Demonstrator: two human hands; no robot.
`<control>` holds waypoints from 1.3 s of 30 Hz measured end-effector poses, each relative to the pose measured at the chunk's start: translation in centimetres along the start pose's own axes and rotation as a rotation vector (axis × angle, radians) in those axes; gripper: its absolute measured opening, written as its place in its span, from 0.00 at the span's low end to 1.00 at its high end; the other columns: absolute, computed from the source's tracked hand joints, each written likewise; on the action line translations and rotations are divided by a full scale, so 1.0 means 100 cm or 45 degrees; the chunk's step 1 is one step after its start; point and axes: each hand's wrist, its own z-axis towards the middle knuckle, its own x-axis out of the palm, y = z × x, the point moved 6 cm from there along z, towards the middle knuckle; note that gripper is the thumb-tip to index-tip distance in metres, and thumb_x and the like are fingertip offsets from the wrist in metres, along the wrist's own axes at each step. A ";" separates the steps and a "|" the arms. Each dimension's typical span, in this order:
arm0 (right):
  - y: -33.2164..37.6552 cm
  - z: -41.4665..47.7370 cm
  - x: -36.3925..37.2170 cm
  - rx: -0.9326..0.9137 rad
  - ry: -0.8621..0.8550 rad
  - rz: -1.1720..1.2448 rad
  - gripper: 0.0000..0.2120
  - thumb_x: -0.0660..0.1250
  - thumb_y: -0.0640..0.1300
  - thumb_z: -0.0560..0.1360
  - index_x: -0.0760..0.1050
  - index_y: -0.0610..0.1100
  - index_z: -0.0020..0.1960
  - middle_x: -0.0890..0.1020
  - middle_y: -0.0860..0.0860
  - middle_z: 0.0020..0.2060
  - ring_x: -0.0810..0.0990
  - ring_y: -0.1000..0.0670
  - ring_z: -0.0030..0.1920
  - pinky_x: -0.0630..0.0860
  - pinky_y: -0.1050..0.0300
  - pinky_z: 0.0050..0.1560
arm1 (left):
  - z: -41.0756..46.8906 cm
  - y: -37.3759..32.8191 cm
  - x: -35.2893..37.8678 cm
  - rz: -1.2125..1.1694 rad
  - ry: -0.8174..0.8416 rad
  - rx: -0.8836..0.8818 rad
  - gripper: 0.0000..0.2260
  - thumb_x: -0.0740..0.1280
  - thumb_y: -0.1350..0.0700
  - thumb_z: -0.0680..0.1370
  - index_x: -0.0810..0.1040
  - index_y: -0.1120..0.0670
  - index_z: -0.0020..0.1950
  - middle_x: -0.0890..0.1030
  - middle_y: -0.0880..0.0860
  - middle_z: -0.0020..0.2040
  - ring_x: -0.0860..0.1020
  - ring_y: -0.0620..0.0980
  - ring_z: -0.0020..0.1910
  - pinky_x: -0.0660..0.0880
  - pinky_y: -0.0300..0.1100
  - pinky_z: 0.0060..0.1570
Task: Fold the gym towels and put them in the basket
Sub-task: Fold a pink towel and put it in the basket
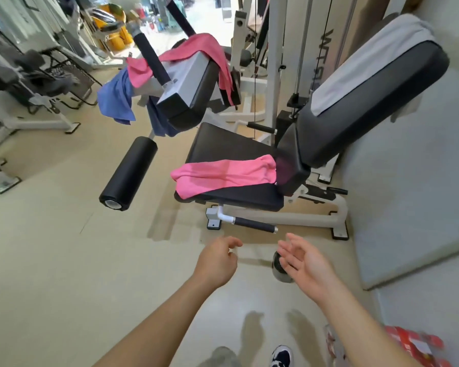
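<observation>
Head view, read from left to right. A blue towel [115,98] hangs limp from the machine's arm with its long axis vertical. Beside it, a pink towel [204,46] is draped over the grey pad [188,78], and one end trails down the pad's right side. The left hand [217,260] is held low over the floor with loosely curled fingers that grip nothing. Above it, on the black seat [223,141], lies a second pink towel [223,173]. It is bunched rather than folded, and its long axis runs across the seat from the front-left edge, which it overhangs, toward the backrest [368,112]. The right hand [305,260] is palm-up with relaxed, spread fingers and is also empty. A pale towel [368,56] lies along the backrest top, its long axis climbing toward the upper right. A blurred red object [419,345] sits at the lower right, and whether it is the basket cannot be told. By this evidence the task has scarcely begun: all four visible towels are unfolded, none is in hand and none is stowed. The seat towel lies nearest both hands.
</observation>
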 end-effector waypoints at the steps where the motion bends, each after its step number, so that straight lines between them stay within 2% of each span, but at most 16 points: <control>1: 0.006 0.011 0.006 -0.006 0.020 -0.053 0.11 0.62 0.38 0.78 0.76 0.44 0.58 0.81 0.43 0.54 0.79 0.47 0.56 0.77 0.52 0.49 | 0.012 0.002 -0.001 0.055 0.005 0.005 0.18 0.58 0.63 0.77 0.76 0.48 0.63 0.75 0.46 0.63 0.74 0.46 0.59 0.69 0.36 0.56; 4: 0.022 0.048 0.024 -0.020 0.052 -0.240 0.11 0.66 0.39 0.76 0.79 0.47 0.57 0.79 0.47 0.57 0.76 0.50 0.60 0.77 0.48 0.58 | 0.054 0.007 -0.005 0.223 0.029 0.025 0.18 0.58 0.61 0.78 0.74 0.49 0.66 0.73 0.47 0.66 0.73 0.48 0.62 0.70 0.40 0.58; 7: 0.030 0.085 0.038 0.016 0.060 -0.316 0.13 0.65 0.40 0.77 0.77 0.50 0.60 0.77 0.47 0.60 0.74 0.51 0.61 0.76 0.46 0.60 | 0.099 0.019 -0.007 0.330 0.035 0.030 0.19 0.59 0.59 0.78 0.73 0.49 0.67 0.74 0.49 0.66 0.73 0.50 0.62 0.72 0.43 0.58; 10: 0.034 0.126 0.052 0.043 0.058 -0.285 0.18 0.62 0.39 0.79 0.70 0.49 0.68 0.75 0.48 0.61 0.77 0.48 0.60 0.76 0.48 0.57 | 0.149 0.037 -0.009 0.429 0.033 0.015 0.19 0.60 0.59 0.77 0.73 0.50 0.68 0.74 0.50 0.65 0.71 0.51 0.63 0.73 0.46 0.57; 12: 0.035 0.155 0.065 0.062 0.067 -0.254 0.20 0.60 0.39 0.80 0.66 0.50 0.70 0.76 0.48 0.59 0.81 0.45 0.55 0.77 0.48 0.56 | 0.186 0.050 -0.008 0.502 0.051 0.001 0.19 0.60 0.59 0.76 0.72 0.50 0.67 0.74 0.50 0.63 0.70 0.52 0.64 0.74 0.47 0.55; 14: 0.034 0.187 0.078 0.120 0.050 -0.210 0.20 0.59 0.40 0.81 0.62 0.53 0.70 0.76 0.46 0.60 0.84 0.42 0.48 0.79 0.49 0.49 | 0.225 0.064 -0.009 0.600 0.060 0.001 0.19 0.60 0.60 0.75 0.72 0.51 0.66 0.73 0.51 0.62 0.69 0.54 0.63 0.74 0.47 0.51; 16: 0.031 0.219 0.095 0.175 0.039 -0.146 0.21 0.58 0.41 0.81 0.60 0.53 0.71 0.75 0.43 0.62 0.84 0.40 0.46 0.81 0.51 0.43 | 0.266 0.081 -0.010 0.722 0.049 0.012 0.19 0.61 0.60 0.74 0.72 0.51 0.65 0.73 0.51 0.60 0.70 0.55 0.60 0.73 0.47 0.45; 19: 0.025 0.265 0.118 0.231 0.025 -0.106 0.22 0.60 0.43 0.80 0.61 0.53 0.72 0.76 0.45 0.62 0.83 0.42 0.52 0.79 0.49 0.50 | 0.323 0.108 -0.008 0.820 0.068 -0.010 0.19 0.63 0.61 0.72 0.70 0.54 0.63 0.71 0.54 0.59 0.69 0.56 0.57 0.70 0.47 0.38; 23: 0.017 0.312 0.145 0.339 0.012 -0.071 0.20 0.61 0.42 0.80 0.63 0.51 0.70 0.76 0.47 0.62 0.79 0.44 0.58 0.77 0.47 0.57 | 0.374 0.148 0.001 0.858 0.162 -0.080 0.26 0.67 0.61 0.70 0.66 0.52 0.68 0.69 0.55 0.62 0.69 0.57 0.58 0.74 0.50 0.45; 26: 0.010 0.334 0.157 0.425 0.002 -0.046 0.19 0.62 0.41 0.80 0.65 0.51 0.68 0.77 0.47 0.60 0.79 0.44 0.58 0.77 0.47 0.55 | 0.398 0.160 0.005 0.984 0.131 -0.025 0.28 0.69 0.65 0.65 0.71 0.53 0.64 0.73 0.56 0.55 0.73 0.58 0.49 0.73 0.49 0.35; 28: 0.005 0.343 0.163 0.459 0.016 -0.085 0.20 0.63 0.41 0.79 0.65 0.51 0.69 0.77 0.48 0.58 0.79 0.45 0.58 0.76 0.46 0.59 | 0.406 0.162 0.006 0.989 0.146 0.007 0.27 0.70 0.66 0.63 0.72 0.55 0.62 0.74 0.57 0.52 0.75 0.59 0.43 0.72 0.48 0.29; 32: -0.003 0.346 0.173 0.553 0.011 -0.119 0.17 0.63 0.40 0.78 0.68 0.48 0.66 0.78 0.47 0.57 0.79 0.46 0.58 0.76 0.45 0.60 | 0.416 0.153 0.001 0.917 0.274 -0.038 0.22 0.62 0.63 0.71 0.67 0.56 0.66 0.76 0.58 0.52 0.76 0.60 0.46 0.72 0.50 0.38; 34: -0.002 0.345 0.176 0.602 0.016 -0.114 0.11 0.64 0.43 0.78 0.73 0.47 0.60 0.79 0.47 0.58 0.79 0.48 0.57 0.76 0.46 0.60 | 0.423 0.143 -0.006 0.811 0.325 -0.239 0.13 0.65 0.55 0.73 0.73 0.54 0.56 0.78 0.54 0.44 0.77 0.57 0.43 0.69 0.45 0.36; 35: 0.000 0.344 0.178 0.627 0.052 -0.128 0.09 0.65 0.46 0.78 0.75 0.48 0.57 0.79 0.47 0.59 0.79 0.50 0.57 0.75 0.47 0.59 | 0.423 0.135 -0.007 0.608 0.357 -0.364 0.07 0.66 0.52 0.73 0.76 0.53 0.48 0.77 0.52 0.37 0.76 0.56 0.38 0.67 0.42 0.34; 37: 0.008 0.343 0.185 0.632 0.143 -0.176 0.11 0.65 0.53 0.77 0.77 0.48 0.55 0.81 0.50 0.57 0.79 0.52 0.56 0.74 0.49 0.55 | 0.415 0.105 0.004 -0.021 0.497 -0.533 0.06 0.65 0.60 0.71 0.78 0.58 0.35 0.73 0.51 0.27 0.71 0.54 0.30 0.65 0.40 0.30; 39: 0.027 0.344 0.188 0.544 0.110 -0.165 0.11 0.67 0.50 0.76 0.79 0.44 0.53 0.84 0.48 0.49 0.82 0.52 0.48 0.75 0.52 0.48 | 0.393 0.056 0.017 -0.388 0.679 -0.465 0.05 0.60 0.70 0.66 0.74 0.64 0.32 0.70 0.50 0.24 0.68 0.47 0.26 0.63 0.38 0.28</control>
